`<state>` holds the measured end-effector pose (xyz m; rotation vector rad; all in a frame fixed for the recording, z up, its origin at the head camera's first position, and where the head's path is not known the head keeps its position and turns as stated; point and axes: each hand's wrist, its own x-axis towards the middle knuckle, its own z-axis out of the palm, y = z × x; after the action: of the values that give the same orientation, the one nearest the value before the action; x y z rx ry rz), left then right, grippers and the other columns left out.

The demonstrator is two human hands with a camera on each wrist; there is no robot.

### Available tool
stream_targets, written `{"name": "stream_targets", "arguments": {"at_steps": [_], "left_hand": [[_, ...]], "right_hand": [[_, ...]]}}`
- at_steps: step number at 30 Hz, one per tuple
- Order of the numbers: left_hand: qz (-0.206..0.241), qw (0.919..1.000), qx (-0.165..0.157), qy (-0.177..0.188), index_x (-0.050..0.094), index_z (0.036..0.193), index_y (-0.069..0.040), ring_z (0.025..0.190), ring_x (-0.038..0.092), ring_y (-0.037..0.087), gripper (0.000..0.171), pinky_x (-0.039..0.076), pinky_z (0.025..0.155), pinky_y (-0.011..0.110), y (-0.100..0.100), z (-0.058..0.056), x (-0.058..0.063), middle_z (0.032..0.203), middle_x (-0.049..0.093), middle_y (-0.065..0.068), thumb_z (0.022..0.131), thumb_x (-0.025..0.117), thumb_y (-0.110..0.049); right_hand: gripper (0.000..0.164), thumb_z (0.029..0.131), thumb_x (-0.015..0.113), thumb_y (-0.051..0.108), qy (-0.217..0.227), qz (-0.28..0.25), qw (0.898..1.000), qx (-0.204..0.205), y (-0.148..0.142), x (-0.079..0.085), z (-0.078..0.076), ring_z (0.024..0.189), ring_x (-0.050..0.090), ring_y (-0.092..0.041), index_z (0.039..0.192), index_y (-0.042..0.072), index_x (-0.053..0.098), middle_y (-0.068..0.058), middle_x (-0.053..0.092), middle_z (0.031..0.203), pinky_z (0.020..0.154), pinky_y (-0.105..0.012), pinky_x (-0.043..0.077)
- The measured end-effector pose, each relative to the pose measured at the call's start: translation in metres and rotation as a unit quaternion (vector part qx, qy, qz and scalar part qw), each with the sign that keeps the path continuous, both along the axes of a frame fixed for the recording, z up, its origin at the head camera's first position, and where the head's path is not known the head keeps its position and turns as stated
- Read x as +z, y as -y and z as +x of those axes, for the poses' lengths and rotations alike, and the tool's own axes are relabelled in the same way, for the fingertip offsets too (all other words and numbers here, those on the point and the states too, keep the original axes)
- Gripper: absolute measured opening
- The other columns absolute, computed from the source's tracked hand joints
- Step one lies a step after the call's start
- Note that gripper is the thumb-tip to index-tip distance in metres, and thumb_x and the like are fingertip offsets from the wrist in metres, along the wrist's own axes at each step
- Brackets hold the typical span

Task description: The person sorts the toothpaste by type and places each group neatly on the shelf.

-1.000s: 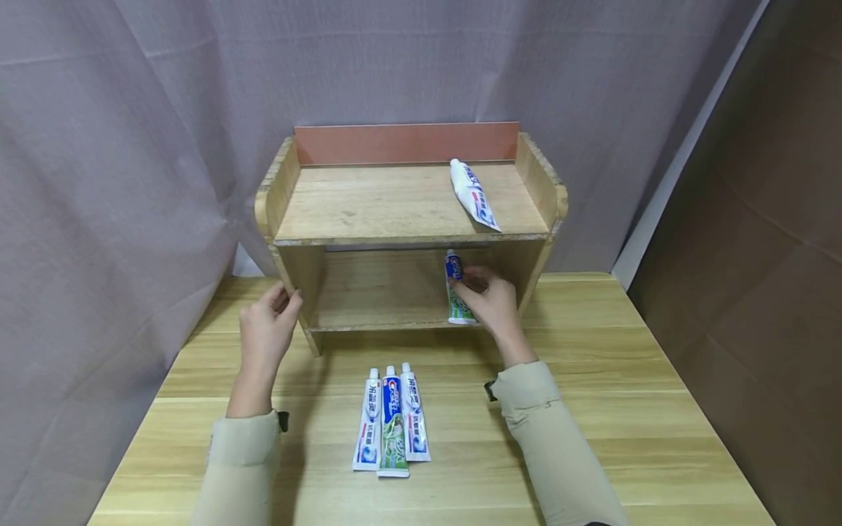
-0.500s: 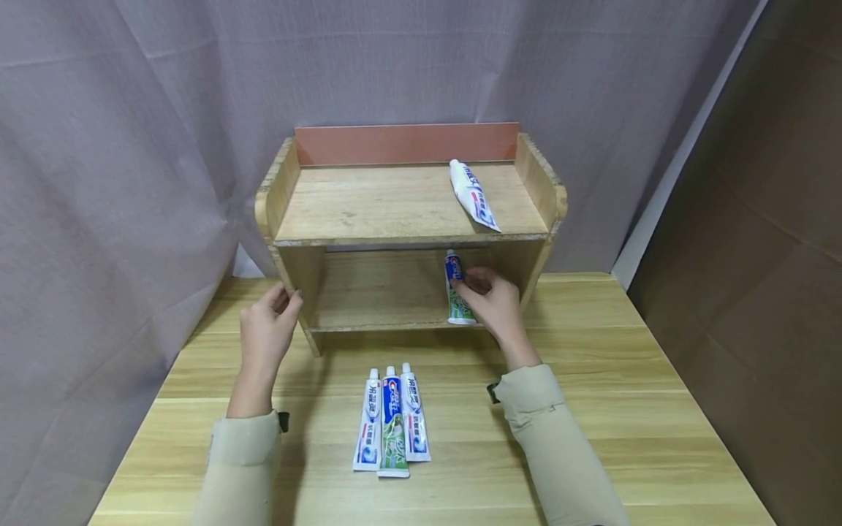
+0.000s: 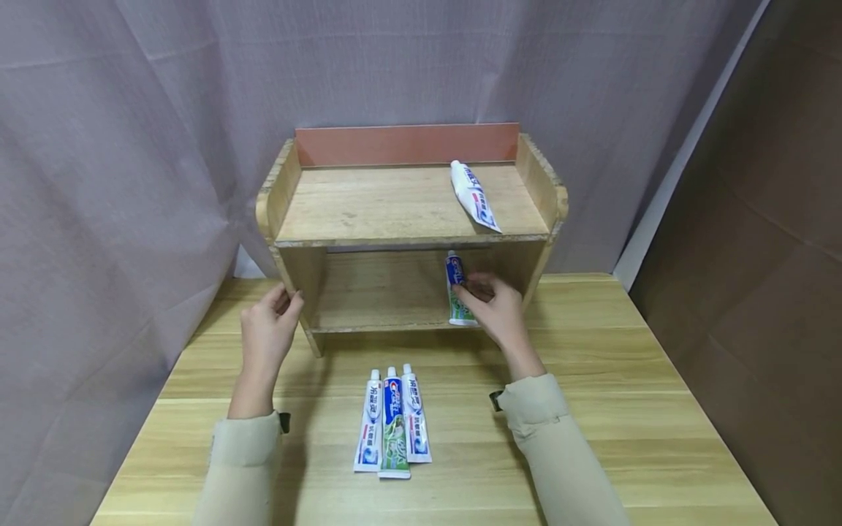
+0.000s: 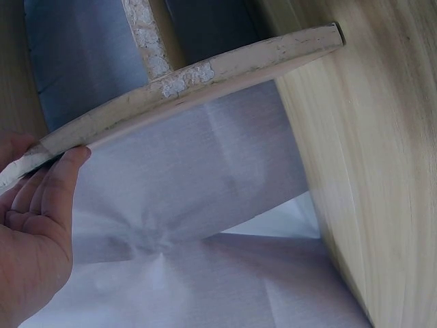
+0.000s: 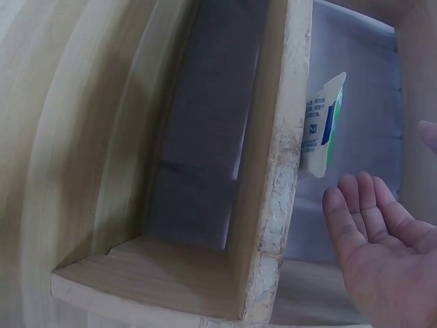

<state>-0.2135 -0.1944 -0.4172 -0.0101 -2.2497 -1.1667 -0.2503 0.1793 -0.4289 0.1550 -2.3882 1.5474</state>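
Note:
My left hand (image 3: 266, 332) pinches the front edge of the left side panel of a small wooden shelf (image 3: 408, 204). In the left wrist view, the fingers (image 4: 58, 188) lie against the panel's outer face and the thumb is on the other side. A blue and green toothpaste tube (image 3: 455, 270) lies on the lower board, its cap toward the back. Right beside it is my right hand (image 3: 496, 307), partly covering it in the head view. From the right wrist, the fingers (image 5: 369, 205) are extended and stand apart from the tube (image 5: 321, 130).
A white toothpaste tube (image 3: 475, 197) lies slanted on the shelf's upper board. On the wooden table (image 3: 316, 489) in front, two white tubes (image 3: 370, 424) flank a blue and green tube (image 3: 395, 427). Grey cloth (image 3: 395, 66) hangs behind the shelf.
My right hand has drawn slightly toward me and to the right, while the blue and green tube stays on the lower board. The left hand keeps its hold on the panel.

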Motion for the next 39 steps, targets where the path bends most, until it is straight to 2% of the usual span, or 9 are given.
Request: {"name": "stream_targets", "arguments": {"at_steps": [7, 18, 26, 39], "left_hand": [[-0.003, 0.9999, 0.004, -0.012, 0.074, 0.113, -0.001, 0.093, 0.074, 0.034, 0.024, 0.062, 0.08, 0.04, 0.0, 0.0, -0.001, 0.103, 0.073, 0.021, 0.093, 0.069, -0.014], [-0.002, 1.0, 0.003, -0.007, 0.074, 0.113, -0.001, 0.094, 0.074, 0.034, 0.024, 0.062, 0.081, 0.04, 0.001, -0.001, -0.002, 0.104, 0.072, 0.022, 0.094, 0.069, -0.014], [-0.002, 1.0, 0.004, -0.008, 0.074, 0.114, -0.002, 0.094, 0.074, 0.033, 0.024, 0.061, 0.081, 0.039, 0.001, -0.001, -0.002, 0.104, 0.072, 0.021, 0.094, 0.069, -0.015], [-0.005, 0.9999, 0.002, -0.011, 0.074, 0.114, -0.002, 0.095, 0.074, 0.033, 0.025, 0.061, 0.081, 0.038, 0.0, 0.0, -0.002, 0.104, 0.072, 0.021, 0.094, 0.068, -0.016]], "right_hand": [[0.049, 0.086, 0.08, 0.034, -0.01, 0.005, 1.0, 0.005, -0.001, -0.001, 0.005, 0.099, 0.071, -0.03, 0.118, -0.001, 0.066, -0.016, 0.071, 0.111, 0.086, -0.035, 0.062], [0.044, 0.086, 0.081, 0.031, -0.028, -0.004, 1.0, 0.01, 0.001, -0.003, 0.007, 0.094, 0.071, -0.027, 0.113, -0.001, 0.067, -0.013, 0.072, 0.105, 0.08, -0.023, 0.061], [0.043, 0.087, 0.08, 0.026, -0.039, -0.021, 0.999, 0.019, 0.003, -0.007, 0.008, 0.093, 0.07, -0.03, 0.112, -0.006, 0.066, -0.017, 0.071, 0.105, 0.081, -0.023, 0.061], [0.041, 0.087, 0.08, 0.027, -0.04, -0.034, 0.999, 0.016, 0.003, -0.008, 0.011, 0.093, 0.069, -0.028, 0.11, -0.005, 0.068, -0.016, 0.071, 0.103, 0.081, -0.021, 0.06]]}}
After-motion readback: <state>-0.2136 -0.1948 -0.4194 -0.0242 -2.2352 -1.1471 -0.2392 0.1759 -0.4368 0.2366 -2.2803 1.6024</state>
